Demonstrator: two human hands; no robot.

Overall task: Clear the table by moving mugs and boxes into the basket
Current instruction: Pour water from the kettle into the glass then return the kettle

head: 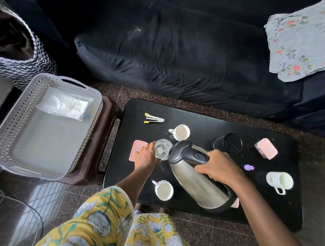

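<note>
Two hands busy, right hand (pixel 218 168) tilting kettle (pixel 194 173), left hand (pixel 145 155) gripping glass (pixel 162 148)

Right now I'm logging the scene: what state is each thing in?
kettle: tilted, lid shut, held by right hand
glass: upright, held by left hand
three white mugs: upright, on table
black cup: upright
pink box: lid shut
basket: holds a plastic bag

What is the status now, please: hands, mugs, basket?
Right hand grips kettle, tilted toward glass; left hand steadies glass. Three mugs on table. Basket holds only a bag.
</note>
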